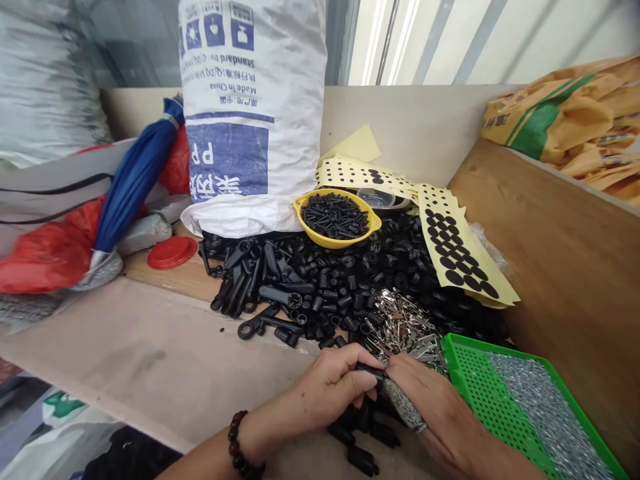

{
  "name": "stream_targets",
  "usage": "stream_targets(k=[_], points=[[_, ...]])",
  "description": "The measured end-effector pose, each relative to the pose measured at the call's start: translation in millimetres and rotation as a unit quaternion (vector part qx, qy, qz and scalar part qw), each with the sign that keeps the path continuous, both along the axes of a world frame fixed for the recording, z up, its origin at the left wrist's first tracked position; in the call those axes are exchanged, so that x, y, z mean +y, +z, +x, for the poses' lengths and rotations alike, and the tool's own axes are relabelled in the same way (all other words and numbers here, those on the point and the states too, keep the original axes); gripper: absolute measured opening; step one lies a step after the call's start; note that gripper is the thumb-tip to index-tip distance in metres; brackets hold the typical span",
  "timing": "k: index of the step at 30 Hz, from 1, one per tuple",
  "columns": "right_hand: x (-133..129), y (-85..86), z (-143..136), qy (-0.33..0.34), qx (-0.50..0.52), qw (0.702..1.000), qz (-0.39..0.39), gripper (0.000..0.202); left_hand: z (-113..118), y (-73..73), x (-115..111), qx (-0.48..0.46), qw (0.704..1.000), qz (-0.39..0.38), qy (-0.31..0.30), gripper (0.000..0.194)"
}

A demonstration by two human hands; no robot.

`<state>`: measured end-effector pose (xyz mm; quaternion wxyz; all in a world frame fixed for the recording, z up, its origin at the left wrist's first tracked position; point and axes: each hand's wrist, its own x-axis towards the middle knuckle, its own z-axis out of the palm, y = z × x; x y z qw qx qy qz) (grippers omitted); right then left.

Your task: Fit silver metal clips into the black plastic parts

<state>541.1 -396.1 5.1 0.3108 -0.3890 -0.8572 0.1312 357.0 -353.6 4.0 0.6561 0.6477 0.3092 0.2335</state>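
Observation:
My left hand (345,380), with a beaded bracelet at the wrist, is closed around a small black plastic cylinder (371,370). Right against it, my right hand (425,393) is closed on a speckled grey, rounded object (404,405); its far end and exact kind are hidden by the fingers. The two hands meet at the cylinder's end. Below them lie several loose black plastic parts (363,460). Just beyond the fingers is a heap of small shiny metal pieces (405,323), beside a pile of black cylinders and crank-like arms (283,297).
A green perforated tray (505,393) with small silvery pieces stands at the right. Behind the pile are a yellow bowl (337,241) of black parts, sticker sheets (455,253) and a tall white sack (295,100). A red lid (173,253) and blue umbrella (137,173) lie left.

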Motion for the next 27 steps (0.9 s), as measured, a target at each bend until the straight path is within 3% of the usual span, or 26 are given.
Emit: stream_targets(k=[3, 6, 10, 13, 17, 20, 22, 27], points=[[-3, -2.5, -1, -0.002, 0.049, 0.997, -0.059, 0.033, -3, 2.3, -3, 0.047, 0.984, 0.173, 0.013, 0.021], [-8, -8.5, 0, -0.021, 0.061, 0.992, -0.109, 0.032, -5, 2.4, -6, 0.075, 0.964, 0.254, -0.004, 0.023], [-15, -22.2, 0, -0.047, 0.056, 0.988, -0.138, 0.027, -8, -1.5, -12, 0.081, 0.959, 0.270, -0.029, 0.024], [-20, -25.6, -1, -0.021, 0.054, 0.989, -0.138, 0.024, -10, -3.4, -17, 0.078, 0.966, 0.245, -0.027, 0.022], [-17, -11.1, 0, -0.009, -0.022, 0.993, -0.116, 0.024, -14, -4.6, -16, 0.082, 0.976, 0.203, 0.004, 0.019], [-7, 1.6, 5, -0.013, -0.075, 0.984, -0.160, 0.025, -16, -10.2, -10, 0.093, 0.977, 0.191, 0.032, 0.018], [3, 2.8, 9, -0.022, -0.086, 0.983, -0.162, 0.031, -17, -16.2, -7, 0.116, 0.967, 0.226, 0.032, 0.018], [33, -15.9, 12, -0.091, -0.176, 0.979, -0.038, 0.044, -17, -28.4, -3, 0.187, 0.913, 0.362, -0.015, 0.018]])
